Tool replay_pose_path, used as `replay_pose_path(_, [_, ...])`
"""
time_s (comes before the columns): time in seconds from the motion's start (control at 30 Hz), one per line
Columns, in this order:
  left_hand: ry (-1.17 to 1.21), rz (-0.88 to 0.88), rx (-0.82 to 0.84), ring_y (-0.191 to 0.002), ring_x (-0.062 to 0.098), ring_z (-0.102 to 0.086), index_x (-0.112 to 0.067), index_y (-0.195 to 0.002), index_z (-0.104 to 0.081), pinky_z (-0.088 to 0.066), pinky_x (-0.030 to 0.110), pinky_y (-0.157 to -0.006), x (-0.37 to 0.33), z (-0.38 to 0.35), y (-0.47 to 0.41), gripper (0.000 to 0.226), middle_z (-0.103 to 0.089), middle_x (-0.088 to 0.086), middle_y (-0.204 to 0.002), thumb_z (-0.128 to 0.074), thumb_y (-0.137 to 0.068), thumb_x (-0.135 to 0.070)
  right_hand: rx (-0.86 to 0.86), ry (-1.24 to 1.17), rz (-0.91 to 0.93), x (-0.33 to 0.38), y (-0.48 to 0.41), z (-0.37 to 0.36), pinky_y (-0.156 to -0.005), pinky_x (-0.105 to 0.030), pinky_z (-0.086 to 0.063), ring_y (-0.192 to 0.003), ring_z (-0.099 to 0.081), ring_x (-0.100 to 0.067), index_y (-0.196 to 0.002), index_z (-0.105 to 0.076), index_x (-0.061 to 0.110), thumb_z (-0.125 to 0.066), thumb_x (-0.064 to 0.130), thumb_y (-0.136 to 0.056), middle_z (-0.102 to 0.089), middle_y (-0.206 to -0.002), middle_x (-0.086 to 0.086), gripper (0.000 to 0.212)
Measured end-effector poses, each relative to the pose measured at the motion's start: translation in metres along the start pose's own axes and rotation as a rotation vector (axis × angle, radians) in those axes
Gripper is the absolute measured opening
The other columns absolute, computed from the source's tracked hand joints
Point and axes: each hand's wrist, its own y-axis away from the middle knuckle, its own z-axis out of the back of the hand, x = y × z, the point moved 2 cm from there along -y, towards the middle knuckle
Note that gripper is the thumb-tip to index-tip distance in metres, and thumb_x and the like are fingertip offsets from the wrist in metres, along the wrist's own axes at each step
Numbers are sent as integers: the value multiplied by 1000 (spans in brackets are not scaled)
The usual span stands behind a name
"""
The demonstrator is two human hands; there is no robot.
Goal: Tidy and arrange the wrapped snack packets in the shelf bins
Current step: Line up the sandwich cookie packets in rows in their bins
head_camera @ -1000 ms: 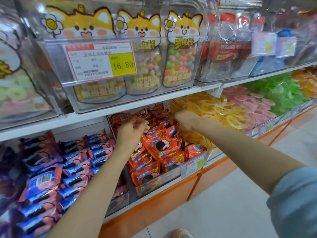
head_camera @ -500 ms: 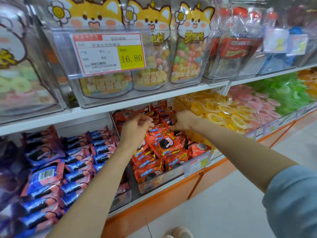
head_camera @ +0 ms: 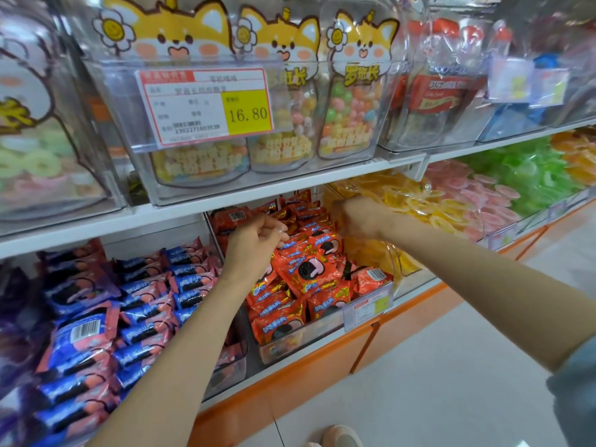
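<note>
Reaches in over the front wall of the clear bin (head_camera: pixel 300 343), heaped with red snack packets (head_camera: pixel 309 272) lying askew. Hovers the left hand (head_camera: pixel 258 235) mid-pile, fingers curled, pinching or not impossible to tell. Buries the right hand (head_camera: pixel 353 217) farther back, fingers hidden, grip unreadable, likely squaring the rear row.

Price tag (head_camera: pixel 206 106) reading 16.80, fox-topped candy jars (head_camera: pixel 351 117) above, yellow gummy rings (head_camera: pixel 416 201), pink gummies (head_camera: pixel 483 191), green gummies (head_camera: pixel 529 169) to right, orange shelf base (head_camera: pixel 290 382), pale floor (head_camera: pixel 451 366), shoe tip (head_camera: pixel 338 435)
</note>
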Motion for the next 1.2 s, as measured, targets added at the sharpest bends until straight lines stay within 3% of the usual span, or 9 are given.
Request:
replay_pose_path(0.1, [-11,10,6,-69,-2,-61,-10,-90,-62,-48,17,-66,-1,-2,1,13,-66,-5,-79,-50,-93,-6,306,-176,64,-13,21,3,-68,-17,-46,-85,-64,-16,-112,-64,13,-70,5,-80,-69,-105,-6,34])
replay_pose_path(0.27, [-5,8,18,-75,6,-64,-10,-89,-64,-49,19,-75,-5,-7,4,12,-67,-1,-81,-53,-92,-6,546,-50,176,-11,41,-18,-86,-22,-43,-109,-55,-16,-131,-55,20,-72,6,-79,-59,-127,-3,56])
replay_pose_path(0.43, [-110,-101,115,-86,12,-60,-15,-91,-66,-46,21,-79,-4,-17,9,9,-65,-6,-88,-60,-89,-9,441,14,224,-8,42,-24,-90,-27,-43,-114,-53,-21,-128,-57,17,-73,16,-79,-57,-126,-2,52])
replay_pose_path(0.67, [-690,-380,511,-126,13,-37,-29,-124,-56,-27,35,-102,6,-48,6,30,-49,-9,-132,-53,-94,-27,226,-133,213,-18,56,-3,-71,-28,-38,-84,-50,-18,-103,-58,12,-74,13,-78,-60,-99,-4,30])
replay_pose_path(0.87, [-847,-304,636,-117,14,-42,-34,-114,-60,-30,33,-96,6,-44,-1,23,-54,-10,-121,-50,-94,-37,-21,-539,127,-32,76,17,-72,-25,-45,-77,-53,-13,-96,-55,17,-75,9,-77,-59,-87,1,28])
replay_pose_path(0.97, [-740,-303,595,-118,11,-42,-28,-115,-60,-33,30,-98,5,-40,2,25,-54,-9,-120,-57,-91,-32,-76,-759,91,-27,74,15,-73,-25,-50,-77,-57,-12,-97,-57,16,-76,6,-76,-63,-91,-7,29])
replay_pose_path(1.07, [-255,-130,455,-116,4,-43,-22,-129,-49,-35,19,-93,-8,-38,8,49,-49,-12,-121,-67,-84,-31,-60,-911,84,-13,66,7,-67,-23,-54,-74,-59,-14,-101,-55,11,-72,-4,-76,-62,-87,-7,33])
replay_pose_path(1.13, [-30,-12,388,-110,5,-50,-20,-129,-46,-39,10,-84,-14,-37,9,56,-53,-8,-118,-71,-80,-30,-41,-978,103,-3,62,2,-63,-23,-55,-70,-60,-14,-102,-54,8,-71,-8,-76,-61,-83,-5,34])
replay_pose_path(1.2, [-18,1,328,-97,2,-53,-18,-119,-52,-41,2,-71,-15,-38,9,46,-57,-6,-109,-73,-78,-27,-27,-997,134,5,60,0,-66,-26,-55,-70,-60,-16,-102,-55,7,-70,-8,-76,-62,-81,-3,34])
